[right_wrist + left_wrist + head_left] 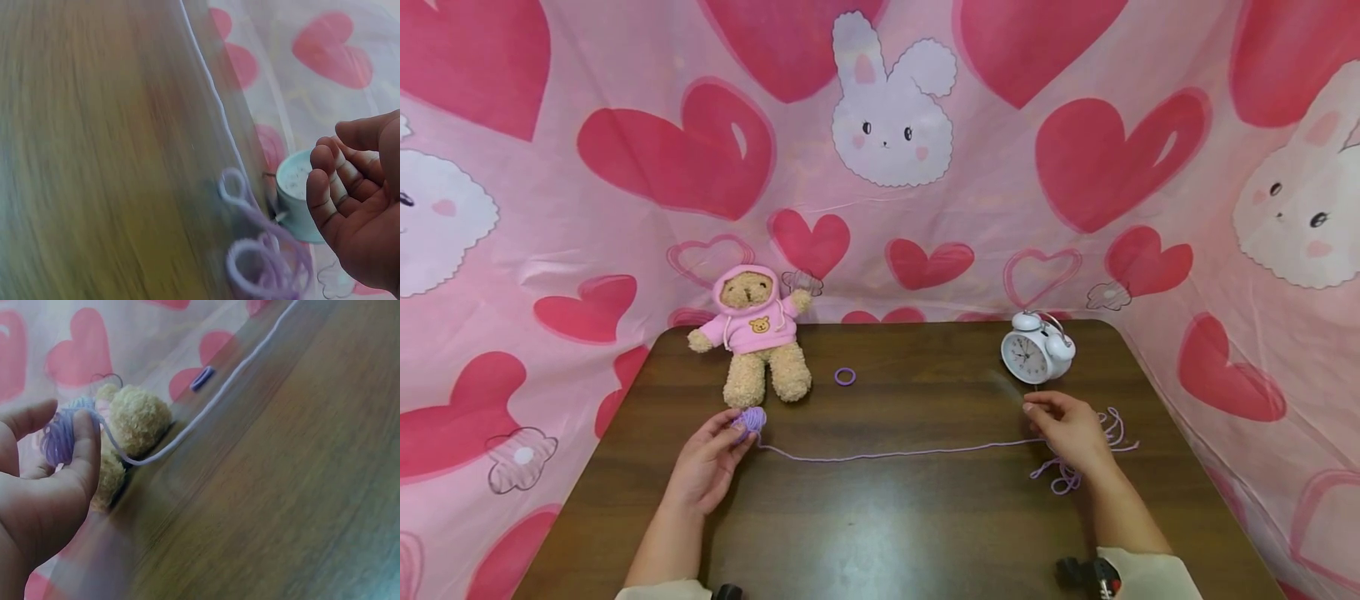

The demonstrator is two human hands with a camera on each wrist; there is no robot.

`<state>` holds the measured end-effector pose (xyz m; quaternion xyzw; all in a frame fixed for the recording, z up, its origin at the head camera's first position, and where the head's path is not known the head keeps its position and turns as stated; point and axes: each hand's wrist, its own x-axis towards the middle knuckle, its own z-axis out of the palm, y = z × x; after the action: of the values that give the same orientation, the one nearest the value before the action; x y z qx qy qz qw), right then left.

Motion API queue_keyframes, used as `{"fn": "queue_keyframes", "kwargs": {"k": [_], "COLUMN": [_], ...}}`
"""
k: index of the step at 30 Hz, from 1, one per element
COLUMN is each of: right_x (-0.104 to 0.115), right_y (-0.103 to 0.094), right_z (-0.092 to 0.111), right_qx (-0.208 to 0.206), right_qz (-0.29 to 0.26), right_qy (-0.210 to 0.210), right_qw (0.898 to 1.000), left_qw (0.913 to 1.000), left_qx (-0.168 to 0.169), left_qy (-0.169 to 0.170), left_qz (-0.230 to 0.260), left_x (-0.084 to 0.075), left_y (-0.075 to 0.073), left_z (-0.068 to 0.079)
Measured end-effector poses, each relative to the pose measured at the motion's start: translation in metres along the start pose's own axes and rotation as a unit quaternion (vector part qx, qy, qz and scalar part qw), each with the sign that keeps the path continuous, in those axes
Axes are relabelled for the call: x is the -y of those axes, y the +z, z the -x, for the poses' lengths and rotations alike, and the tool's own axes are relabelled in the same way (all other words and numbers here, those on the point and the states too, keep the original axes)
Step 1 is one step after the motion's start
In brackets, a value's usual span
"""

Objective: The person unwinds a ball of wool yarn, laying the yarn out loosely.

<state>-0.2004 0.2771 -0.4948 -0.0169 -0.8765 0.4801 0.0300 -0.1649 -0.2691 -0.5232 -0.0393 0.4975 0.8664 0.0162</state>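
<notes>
Between pinching fingers of the left hand (709,460), purple yarn ball (752,422); near its strand (880,455), right hand (1075,433), fingers loosely bent.

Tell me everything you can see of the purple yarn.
The light purple yarn looks soft. One end is wound into a small bundle, pinched by the left hand. A thin, nearly straight strand runs from it across the brown tabletop to a loose tangle of loops near the right hand, which partly hides it in the head view and shows no yarn between its fingers.
</notes>
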Motion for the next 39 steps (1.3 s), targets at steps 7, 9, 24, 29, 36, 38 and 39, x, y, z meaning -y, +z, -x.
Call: {"fn": "queue_keyframes", "kwargs": {"k": [7, 9, 24, 29, 36, 38, 39], "right_x": [0.01, 0.013, 0.03, 0.035, 0.045, 0.048, 0.049], "right_y": [0.021, 0.027, 0.069, 0.083, 0.101, 0.104, 0.106], "right_z": [-0.002, -0.002, 0.0, 0.0, 0.002, 0.003, 0.003], "right_qx": [0.016, 0.023, 0.055, 0.067, 0.083, 0.089, 0.092], "right_qz": [-0.033, -0.031, -0.077, -0.072, -0.073, -0.076, -0.079], "right_qy": [0.012, 0.008, -0.016, -0.02, -0.04, -0.042, -0.043], "right_qw": [0.999, 0.999, 0.995, 0.995, 0.993, 0.992, 0.992], "left_qw": [0.9999, 0.9996, 0.9965, 0.9965, 0.9965, 0.9964, 0.9963], "left_qx": [0.007, 0.005, 0.018, 0.018, 0.013, 0.013, 0.014], "left_qy": [-0.006, -0.009, -0.024, -0.025, -0.033, -0.038, -0.04], "left_qz": [-0.014, -0.026, -0.078, -0.077, -0.075, -0.075, -0.075], "left_x": [0.005, 0.007, 0.019, 0.021, 0.026, 0.028, 0.03], "left_y": [0.011, 0.014, 0.037, 0.045, 0.059, 0.064, 0.067], "left_z": [-0.004, -0.006, -0.009, -0.01, -0.011, -0.012, -0.013]}}
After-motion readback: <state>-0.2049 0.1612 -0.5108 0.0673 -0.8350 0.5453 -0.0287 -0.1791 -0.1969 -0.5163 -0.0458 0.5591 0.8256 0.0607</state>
